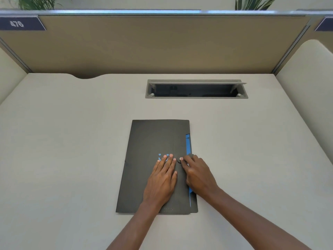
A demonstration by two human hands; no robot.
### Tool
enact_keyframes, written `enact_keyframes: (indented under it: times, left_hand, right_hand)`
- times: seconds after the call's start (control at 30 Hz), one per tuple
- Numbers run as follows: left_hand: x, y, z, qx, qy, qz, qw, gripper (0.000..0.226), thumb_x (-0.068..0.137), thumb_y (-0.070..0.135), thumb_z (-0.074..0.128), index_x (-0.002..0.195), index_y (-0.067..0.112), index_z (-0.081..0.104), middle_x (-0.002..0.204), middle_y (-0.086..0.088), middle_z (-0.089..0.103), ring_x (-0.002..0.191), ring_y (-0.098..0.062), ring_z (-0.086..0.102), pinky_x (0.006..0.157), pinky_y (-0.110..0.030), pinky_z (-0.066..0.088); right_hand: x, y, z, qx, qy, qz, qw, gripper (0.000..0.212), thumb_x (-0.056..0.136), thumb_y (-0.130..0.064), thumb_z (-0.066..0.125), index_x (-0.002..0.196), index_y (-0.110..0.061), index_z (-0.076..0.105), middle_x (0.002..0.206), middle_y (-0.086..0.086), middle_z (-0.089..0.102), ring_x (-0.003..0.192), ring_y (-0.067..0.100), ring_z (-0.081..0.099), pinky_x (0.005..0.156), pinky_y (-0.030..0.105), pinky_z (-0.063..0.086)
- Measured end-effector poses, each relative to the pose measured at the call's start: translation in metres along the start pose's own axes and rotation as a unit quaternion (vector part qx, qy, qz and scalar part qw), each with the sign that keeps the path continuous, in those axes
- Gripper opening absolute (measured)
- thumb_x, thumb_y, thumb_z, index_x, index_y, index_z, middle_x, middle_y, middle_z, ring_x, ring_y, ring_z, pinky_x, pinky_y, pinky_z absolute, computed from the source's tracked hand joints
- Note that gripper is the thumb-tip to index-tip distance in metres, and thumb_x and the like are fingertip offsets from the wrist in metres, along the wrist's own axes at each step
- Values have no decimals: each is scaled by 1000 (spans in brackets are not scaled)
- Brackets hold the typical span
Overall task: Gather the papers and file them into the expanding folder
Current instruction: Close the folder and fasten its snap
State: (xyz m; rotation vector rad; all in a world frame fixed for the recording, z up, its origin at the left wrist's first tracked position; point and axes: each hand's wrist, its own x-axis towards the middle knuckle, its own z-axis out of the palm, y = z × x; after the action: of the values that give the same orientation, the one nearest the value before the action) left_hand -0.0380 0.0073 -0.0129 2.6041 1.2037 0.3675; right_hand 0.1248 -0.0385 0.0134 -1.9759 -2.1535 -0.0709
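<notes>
A black expanding folder (pixel 151 141) lies flat on the desk in front of me, its flap folded over the front. A blue inner edge (pixel 188 145) shows along its right side. My left hand (pixel 162 179) rests flat on the cover, fingers spread near a small blue mark. My right hand (pixel 198 174) sits at the flap's edge, fingertips pinching the round snap button (pixel 179 159). No loose papers are visible.
The pale desk (pixel 72 141) has an open cable tray (pixel 196 90) set into it behind the folder. A tan partition (pixel 162 44) closes the back, with a curved notch at the desk's rear left and a white side panel on the right.
</notes>
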Motion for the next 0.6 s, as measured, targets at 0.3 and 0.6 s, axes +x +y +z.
enact_keyframes:
  times: [0.3, 0.6]
  left_hand:
    - [0, -1, 2, -9, 0, 3, 1000, 49, 101, 34, 31, 145, 13, 40, 153, -2, 37, 145, -17, 26, 119, -32, 11]
    - [0, 0, -2, -42, -5, 3, 999, 51, 102, 40, 27, 149, 18, 31, 156, 1, 30, 148, -13, 16, 120, -31, 8]
  right_hand:
    - [26, -3, -24, -41, -87, -55, 994, 16, 55, -7, 81, 58, -12, 66, 68, 3, 55, 46, 21, 50, 55, 33, 45]
    - [26, -22, -10, -45, -73, -56, 995, 11, 86, -15, 66, 92, -13, 74, 87, 6, 62, 65, 24, 61, 71, 41, 50]
